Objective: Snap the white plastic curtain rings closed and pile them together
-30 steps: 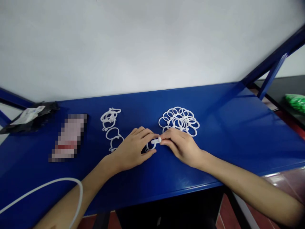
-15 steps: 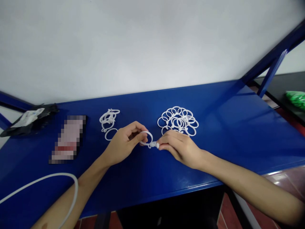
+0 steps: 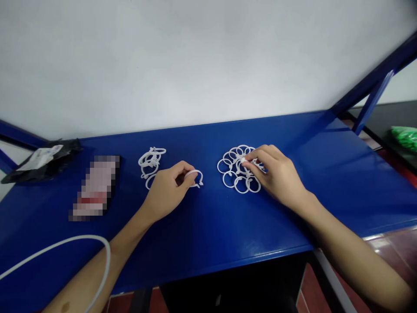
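My left hand (image 3: 171, 184) pinches a white plastic snap ring (image 3: 201, 176) between thumb and fingers. At its lower right, the ring's two small ends stand apart. Just left of that hand lies a small group of similar white rings (image 3: 150, 161), one partly hidden by the hand. My right hand (image 3: 276, 174) is over a larger cluster of joined white rings (image 3: 241, 184). Its thumb and index finger are closed on a small white piece (image 3: 243, 160) at the cluster's middle; whether it is attached to the rings I cannot tell. The hand covers the cluster's right side.
The blue table (image 3: 202, 234) backs onto a pale wall. To the left are a blurred-out phone-shaped object (image 3: 96, 187) and a black plastic package (image 3: 42, 161). A white cable (image 3: 78, 237) crosses above my left forearm. Blue frame bars (image 3: 371, 102) rise at the right.
My right hand has moved away from the ring in my left hand, up and right onto the cluster. The left-hand ring has shifted slightly up and left, and its ends now show apart.
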The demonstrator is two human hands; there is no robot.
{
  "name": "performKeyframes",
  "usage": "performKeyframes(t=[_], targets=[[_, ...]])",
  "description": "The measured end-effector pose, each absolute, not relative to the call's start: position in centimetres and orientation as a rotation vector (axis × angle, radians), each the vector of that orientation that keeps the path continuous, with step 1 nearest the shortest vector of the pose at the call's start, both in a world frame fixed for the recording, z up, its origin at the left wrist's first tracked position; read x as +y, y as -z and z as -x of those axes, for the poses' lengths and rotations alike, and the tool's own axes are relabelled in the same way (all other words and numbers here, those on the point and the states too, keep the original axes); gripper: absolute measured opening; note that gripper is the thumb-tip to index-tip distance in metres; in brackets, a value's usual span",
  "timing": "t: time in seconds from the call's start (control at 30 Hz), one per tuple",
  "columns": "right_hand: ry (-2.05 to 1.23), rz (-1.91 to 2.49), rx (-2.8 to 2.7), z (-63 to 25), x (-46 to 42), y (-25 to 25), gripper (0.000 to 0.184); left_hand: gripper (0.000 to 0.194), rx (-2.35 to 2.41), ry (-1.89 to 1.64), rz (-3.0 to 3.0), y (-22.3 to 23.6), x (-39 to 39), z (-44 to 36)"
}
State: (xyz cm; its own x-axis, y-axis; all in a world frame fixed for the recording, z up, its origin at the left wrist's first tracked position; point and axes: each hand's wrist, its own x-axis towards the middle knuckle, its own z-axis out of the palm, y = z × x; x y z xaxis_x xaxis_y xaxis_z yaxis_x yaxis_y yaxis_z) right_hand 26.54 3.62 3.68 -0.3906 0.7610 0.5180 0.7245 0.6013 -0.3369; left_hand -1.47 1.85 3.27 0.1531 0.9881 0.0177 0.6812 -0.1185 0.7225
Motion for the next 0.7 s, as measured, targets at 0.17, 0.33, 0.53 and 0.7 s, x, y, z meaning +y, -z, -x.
performKeyframes(t=[0.17, 0.33, 0.53, 0.7], targets=[[-0.063, 1.267, -2.342, -27.4, 4.6, -2.8, 0.011, 0.024, 1.581, -0.692, -1.9, -3.3, 1.8, 1.4], [-0.073, 1.279, -2.386, -27.5, 4.7, -2.7, 0.014, 0.023, 1.566, -0.686, -1.938, -3.4, 1.8, 1.4], [-0.056, 1.202, -2.27, -26.9, 4.0, -3.8, 0.015, 0.022, 1.572, -0.683, -1.934, -3.4, 1.8, 1.4], [-0.166, 0.929, -2.262, -24.8, 2.1, -3.2, 0.02, 0.026, 1.464, -0.652, -1.863, -3.7, 1.2, 0.8]])
